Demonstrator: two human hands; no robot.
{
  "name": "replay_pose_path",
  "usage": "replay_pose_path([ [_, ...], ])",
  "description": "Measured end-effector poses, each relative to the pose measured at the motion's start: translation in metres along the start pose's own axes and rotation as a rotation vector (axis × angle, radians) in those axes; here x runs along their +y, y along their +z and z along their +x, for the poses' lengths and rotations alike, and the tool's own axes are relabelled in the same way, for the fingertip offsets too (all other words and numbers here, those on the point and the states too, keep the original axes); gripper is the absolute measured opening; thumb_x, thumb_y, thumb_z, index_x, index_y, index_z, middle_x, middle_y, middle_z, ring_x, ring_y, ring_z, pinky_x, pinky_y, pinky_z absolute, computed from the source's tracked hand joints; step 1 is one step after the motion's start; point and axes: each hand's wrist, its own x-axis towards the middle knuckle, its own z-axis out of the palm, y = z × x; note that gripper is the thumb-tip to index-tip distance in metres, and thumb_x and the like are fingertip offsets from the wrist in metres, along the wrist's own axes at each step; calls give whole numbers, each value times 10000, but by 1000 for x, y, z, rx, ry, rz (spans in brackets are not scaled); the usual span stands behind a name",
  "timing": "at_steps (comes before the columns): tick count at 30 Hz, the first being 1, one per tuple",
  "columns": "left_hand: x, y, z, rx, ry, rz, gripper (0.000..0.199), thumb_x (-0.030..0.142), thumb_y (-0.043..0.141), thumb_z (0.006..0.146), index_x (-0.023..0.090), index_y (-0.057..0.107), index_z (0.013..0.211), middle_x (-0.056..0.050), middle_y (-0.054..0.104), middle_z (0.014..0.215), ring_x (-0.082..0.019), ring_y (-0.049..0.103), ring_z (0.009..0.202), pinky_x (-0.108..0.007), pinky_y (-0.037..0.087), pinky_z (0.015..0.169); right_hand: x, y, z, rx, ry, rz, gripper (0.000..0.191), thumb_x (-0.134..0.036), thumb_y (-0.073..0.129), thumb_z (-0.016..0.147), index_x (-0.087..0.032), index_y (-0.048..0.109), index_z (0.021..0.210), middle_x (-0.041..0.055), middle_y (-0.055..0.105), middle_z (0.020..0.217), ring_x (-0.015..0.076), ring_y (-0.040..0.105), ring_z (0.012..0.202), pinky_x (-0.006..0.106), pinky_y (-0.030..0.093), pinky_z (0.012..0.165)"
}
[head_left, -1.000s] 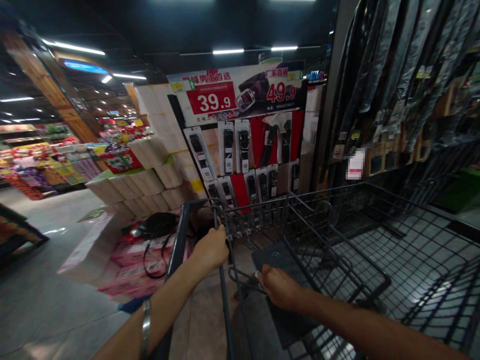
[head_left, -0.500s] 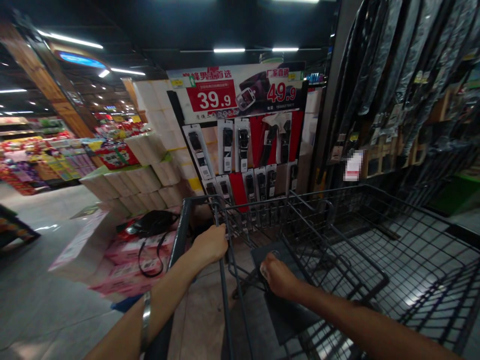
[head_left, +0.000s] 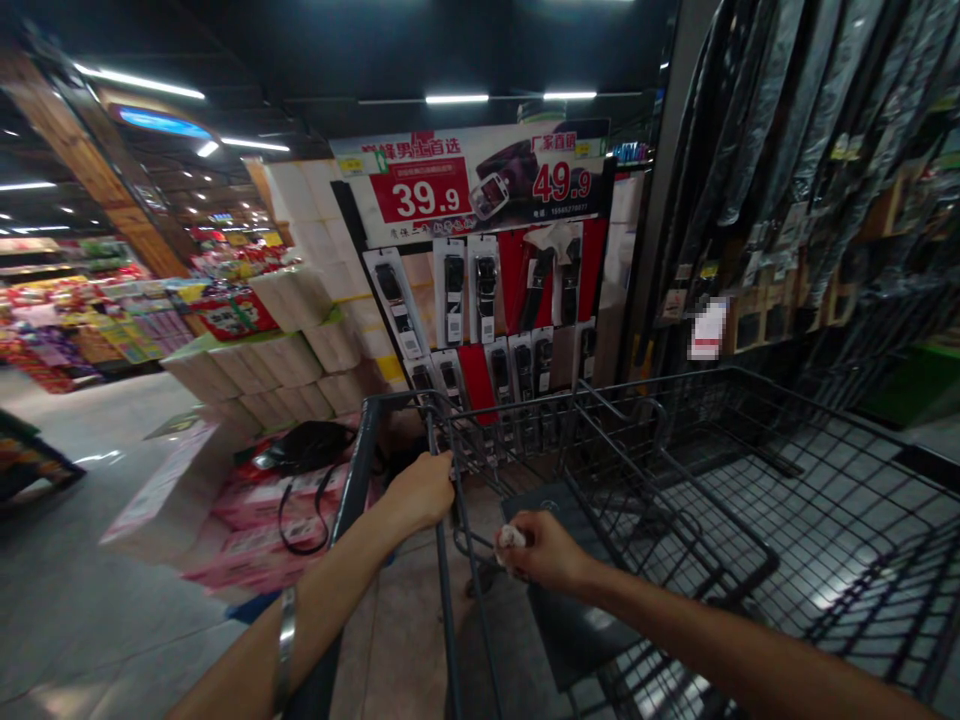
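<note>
A dark wire shopping cart [head_left: 750, 372] stretches across the front of the view. My left hand [head_left: 421, 488], with a silver bracelet on its wrist, is closed round a bar near the cart's handle end. My right hand [head_left: 546, 550] is closed on a crumpled white tissue or cloth [head_left: 513, 536], part of which sticks out by the thumb. It hovers over the cart's dark grey seat panel [head_left: 577, 640]; whether it touches the panel I cannot tell.
A rack of packaged belts [head_left: 486, 285] stands ahead under a price sign [head_left: 487, 180]. Plastic-wrapped belts [head_left: 742, 130] hang at right. At left lie stacked paper rolls [head_left: 262, 365], pink packs [head_left: 255, 540] and a black bag [head_left: 307, 445] on top.
My right hand has turned and shifted slightly left and down, so more of the white wad shows. My left hand keeps its grip on the cart bar.
</note>
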Motion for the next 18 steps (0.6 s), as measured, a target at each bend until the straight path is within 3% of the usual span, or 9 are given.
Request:
replay_pose_path([
  [3,0,0,0,-27,4,0,423,66,366,797,128,623,1127,-156,662,1119,-214,600,1106,-270,455,898,-27,0,-7,-59,-86,162,29,-154,630,669,-126,636,676,-12,534,707,97,510,614,196,401,539],
  [8,-1,-1,-1,-32,34,-8,432,71,348,801,136,617,1131,-144,665,1106,-207,601,1098,-261,454,896,-59,-7,-24,-190,-305,226,284,-336,525,838,-131,691,734,53,606,922,133,566,779,249,469,682],
  [13,-4,3,2,-21,23,-13,439,61,355,790,136,607,1142,-143,657,1122,-205,598,1104,-266,452,894,-46,-6,-25,-179,-354,90,198,-191,551,811,-157,724,902,83,638,1031,183,599,968,306,474,821],
  [18,-5,3,3,-17,40,-23,439,57,370,777,124,613,1137,-150,659,1123,-209,601,1092,-258,452,884,-27,-5,-19,-99,-358,-81,275,-49,535,737,-167,730,892,70,659,974,173,620,938,275,475,812],
])
